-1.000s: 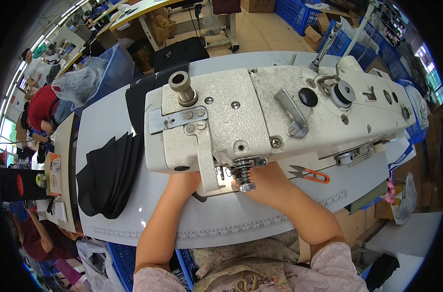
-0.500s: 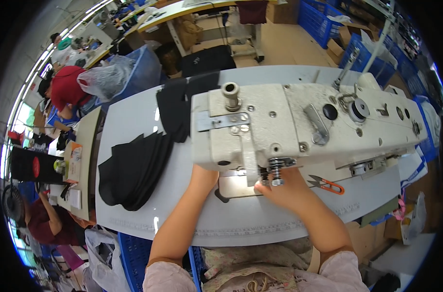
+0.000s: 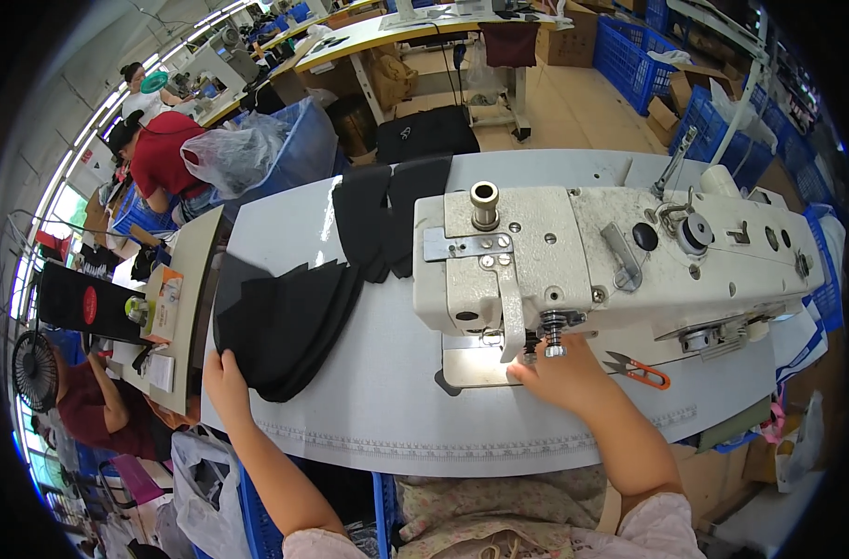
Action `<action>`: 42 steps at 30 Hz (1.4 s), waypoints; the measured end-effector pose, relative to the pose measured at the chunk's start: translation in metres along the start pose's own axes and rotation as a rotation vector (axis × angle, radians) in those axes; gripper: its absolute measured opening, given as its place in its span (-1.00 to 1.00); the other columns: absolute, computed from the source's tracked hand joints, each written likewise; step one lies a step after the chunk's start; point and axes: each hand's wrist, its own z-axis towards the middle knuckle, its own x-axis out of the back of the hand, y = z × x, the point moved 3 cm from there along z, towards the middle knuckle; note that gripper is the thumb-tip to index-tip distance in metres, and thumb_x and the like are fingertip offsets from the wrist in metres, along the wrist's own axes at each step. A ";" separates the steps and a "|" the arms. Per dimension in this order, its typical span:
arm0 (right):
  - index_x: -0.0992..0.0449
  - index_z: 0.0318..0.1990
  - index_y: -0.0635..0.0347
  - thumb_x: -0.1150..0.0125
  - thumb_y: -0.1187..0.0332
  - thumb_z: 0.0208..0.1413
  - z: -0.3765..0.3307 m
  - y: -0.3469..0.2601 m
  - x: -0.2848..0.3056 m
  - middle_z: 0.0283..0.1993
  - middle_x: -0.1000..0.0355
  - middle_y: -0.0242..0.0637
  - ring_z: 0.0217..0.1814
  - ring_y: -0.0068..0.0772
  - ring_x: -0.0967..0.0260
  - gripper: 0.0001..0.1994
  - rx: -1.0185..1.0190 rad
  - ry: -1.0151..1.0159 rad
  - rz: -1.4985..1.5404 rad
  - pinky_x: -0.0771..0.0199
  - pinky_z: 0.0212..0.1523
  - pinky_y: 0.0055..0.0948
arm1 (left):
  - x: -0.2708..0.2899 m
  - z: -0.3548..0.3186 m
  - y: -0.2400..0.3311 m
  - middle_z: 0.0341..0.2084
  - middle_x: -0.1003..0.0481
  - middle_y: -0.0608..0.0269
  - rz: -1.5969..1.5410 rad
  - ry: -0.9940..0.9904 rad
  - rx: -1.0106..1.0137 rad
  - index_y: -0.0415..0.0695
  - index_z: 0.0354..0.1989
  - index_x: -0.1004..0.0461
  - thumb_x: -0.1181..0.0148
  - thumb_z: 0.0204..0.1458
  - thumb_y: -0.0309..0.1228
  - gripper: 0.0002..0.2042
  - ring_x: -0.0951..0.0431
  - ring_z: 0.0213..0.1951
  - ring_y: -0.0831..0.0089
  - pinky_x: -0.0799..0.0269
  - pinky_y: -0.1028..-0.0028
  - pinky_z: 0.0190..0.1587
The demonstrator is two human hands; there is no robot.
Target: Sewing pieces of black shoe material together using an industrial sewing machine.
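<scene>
My left hand (image 3: 226,382) is at the near left edge of a pile of black cut fabric pieces (image 3: 285,321), its fingers closed on the edge of a piece. A dark grey flap of the piece shows at the pile's far left corner. Under the head of a white sewing machine (image 3: 499,279) is my right hand (image 3: 562,373), beside the lit metal needle plate (image 3: 476,368). Its thumb points toward the needle area, while the other fingers are hidden behind the spring-loaded screws (image 3: 553,335). Whether it holds anything is not visible.
Orange-handled thread snips (image 3: 643,373) lie right of my right hand. More black fabric pieces (image 3: 364,214) lie beyond the pile, left of the machine. A printed ruler (image 3: 424,449) runs along the near table edge. A blue bin (image 3: 303,144) with plastic bags stands far left, near co-workers.
My left hand has left the machine's needle area and moved left to the fabric pile, where the top piece has shifted. My right hand stays by the needle plate. The whole view has shifted slightly.
</scene>
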 end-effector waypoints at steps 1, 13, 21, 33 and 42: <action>-0.44 -0.21 0.47 0.01 -0.14 -0.03 -0.001 -0.002 0.005 -0.09 -0.29 0.21 0.06 0.21 -0.11 -0.35 0.001 0.002 0.001 -0.07 0.11 -0.05 | 0.001 -0.001 -0.009 -0.55 -0.36 -0.16 0.000 0.002 -0.002 -0.39 -0.39 -0.34 0.04 -0.03 -0.35 -0.73 -0.37 -0.45 0.09 -0.25 0.27 -0.31; -0.48 -0.61 0.21 -0.21 0.12 -0.15 -0.003 0.001 -0.004 -0.45 -0.43 -0.13 -0.23 -0.08 -0.35 -0.70 0.112 0.376 -0.150 -0.16 -0.08 -0.12 | -0.108 0.027 0.172 -0.10 -0.38 0.01 0.025 -0.217 -0.529 -0.28 -0.21 -0.45 -0.12 -0.09 -0.19 -0.61 -0.32 0.01 0.10 -0.25 0.25 0.03; -0.46 -0.51 0.21 -0.19 0.13 -0.12 -0.002 0.003 -0.012 -0.40 -0.41 -0.14 -0.18 -0.10 -0.31 -0.71 0.125 0.262 -0.205 -0.13 -0.07 -0.11 | -0.182 0.047 0.173 -0.14 -0.41 -0.10 0.261 -0.395 -0.182 -0.30 -0.19 -0.46 -0.14 -0.14 -0.04 -0.48 -0.32 0.02 0.10 -0.28 0.24 0.02; -0.51 -0.37 0.38 0.06 -0.05 0.04 -0.001 0.002 -0.001 -0.29 -0.42 0.12 -0.10 0.10 -0.30 -0.46 0.100 0.073 -0.065 -0.14 0.03 -0.07 | -0.184 0.056 0.172 -0.14 -0.40 0.00 0.122 -0.417 -0.135 -0.19 -0.22 -0.45 -0.31 -0.35 -0.14 -0.50 -0.32 -0.01 0.10 -0.24 0.28 0.04; -0.53 -0.39 0.34 0.02 -0.03 0.01 0.000 0.010 -0.010 -0.25 -0.41 0.08 -0.06 0.06 -0.28 -0.50 0.146 0.208 -0.088 -0.08 0.05 -0.06 | -0.170 0.047 0.184 -0.15 -0.44 0.11 0.171 -0.482 0.014 -0.17 -0.08 -0.40 -0.34 -0.32 -0.16 -0.43 -0.32 0.01 0.14 -0.24 0.24 0.03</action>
